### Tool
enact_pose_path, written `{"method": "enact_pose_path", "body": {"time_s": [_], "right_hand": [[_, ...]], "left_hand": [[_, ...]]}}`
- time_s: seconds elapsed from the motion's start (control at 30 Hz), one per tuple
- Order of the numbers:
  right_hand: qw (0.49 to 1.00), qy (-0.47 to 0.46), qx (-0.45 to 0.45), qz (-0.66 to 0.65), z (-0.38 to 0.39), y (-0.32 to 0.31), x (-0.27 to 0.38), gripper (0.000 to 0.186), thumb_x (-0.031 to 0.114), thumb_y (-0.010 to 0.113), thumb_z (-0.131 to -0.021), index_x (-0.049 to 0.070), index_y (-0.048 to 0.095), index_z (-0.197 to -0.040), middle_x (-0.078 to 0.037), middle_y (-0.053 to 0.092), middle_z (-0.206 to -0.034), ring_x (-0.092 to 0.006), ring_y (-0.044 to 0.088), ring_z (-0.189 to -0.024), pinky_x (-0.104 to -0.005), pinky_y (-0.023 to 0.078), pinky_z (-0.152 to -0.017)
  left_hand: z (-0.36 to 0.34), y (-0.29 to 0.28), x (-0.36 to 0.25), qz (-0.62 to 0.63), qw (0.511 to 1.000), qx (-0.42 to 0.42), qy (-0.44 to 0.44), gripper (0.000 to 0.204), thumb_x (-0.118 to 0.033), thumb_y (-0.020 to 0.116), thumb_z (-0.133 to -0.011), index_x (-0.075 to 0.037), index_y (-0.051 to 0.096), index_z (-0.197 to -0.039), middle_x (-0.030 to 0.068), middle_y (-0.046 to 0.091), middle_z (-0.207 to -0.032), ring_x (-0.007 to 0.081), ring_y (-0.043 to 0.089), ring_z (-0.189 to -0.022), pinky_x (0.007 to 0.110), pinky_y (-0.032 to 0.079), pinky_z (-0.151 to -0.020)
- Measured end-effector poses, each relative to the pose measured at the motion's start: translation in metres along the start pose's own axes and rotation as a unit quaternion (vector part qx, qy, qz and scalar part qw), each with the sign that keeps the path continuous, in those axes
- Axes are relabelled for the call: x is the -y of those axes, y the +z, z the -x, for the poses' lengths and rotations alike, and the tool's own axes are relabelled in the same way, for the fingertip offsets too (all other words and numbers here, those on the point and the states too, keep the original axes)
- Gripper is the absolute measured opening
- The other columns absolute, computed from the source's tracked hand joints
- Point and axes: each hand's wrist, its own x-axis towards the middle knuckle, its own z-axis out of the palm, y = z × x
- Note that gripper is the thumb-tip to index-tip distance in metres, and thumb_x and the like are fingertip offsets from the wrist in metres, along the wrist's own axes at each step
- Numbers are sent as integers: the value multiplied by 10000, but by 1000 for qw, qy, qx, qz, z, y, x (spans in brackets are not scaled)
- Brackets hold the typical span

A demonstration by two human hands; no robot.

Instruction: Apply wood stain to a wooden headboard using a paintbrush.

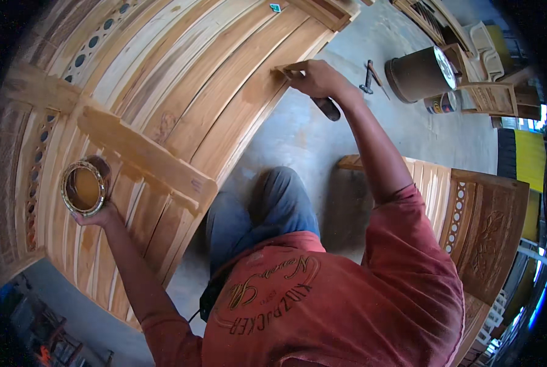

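Observation:
My left hand (97, 215) grips a small open tin (83, 188) of brown liquid, held over the slatted wooden panel (181, 79). My right hand (318, 79) is closed around a paintbrush whose dark handle (327, 108) sticks out below the fist; its bristles (290, 71) touch the panel's right edge. The panel is a large piece of pale wooden furniture with long slats, a cross rail (145, 156) and rows of round holes. Part of its edge looks darker and wet.
A big brown bucket (421, 74) and a smaller can (440, 103) stand on the concrete floor (298, 137) at the upper right, with hand tools (369, 76) beside them. A carved wooden panel (469, 220) lies to my right. More wooden frames are stacked at the far upper right.

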Motion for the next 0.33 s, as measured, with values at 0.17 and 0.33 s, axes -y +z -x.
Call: {"method": "enact_pose_path", "body": {"time_s": [0.17, 0.33], "right_hand": [[995, -31, 43, 79, -61, 24, -33, 390, 200, 589, -798, 122, 610, -1180, -108, 672, -919, -252, 589, -694, -341, 467, -671], [992, -87, 77, 53, -54, 17, -35, 376, 275, 563, -786, 83, 644, -1099, -143, 667, -870, -248, 594, -719, -365, 463, -736]], "left_hand": [[-1, 4, 6, 7, 1000, 29, -5, 543, -365, 376, -798, -29, 526, -1197, 155, 562, -1176, 321, 573, -1010, 462, 517, -812], [10, 15, -7, 9, 997, -33, -63, 561, -384, 367, -802, -35, 519, -1214, 165, 551, -1195, 346, 567, -1026, 520, 517, -799]]}}
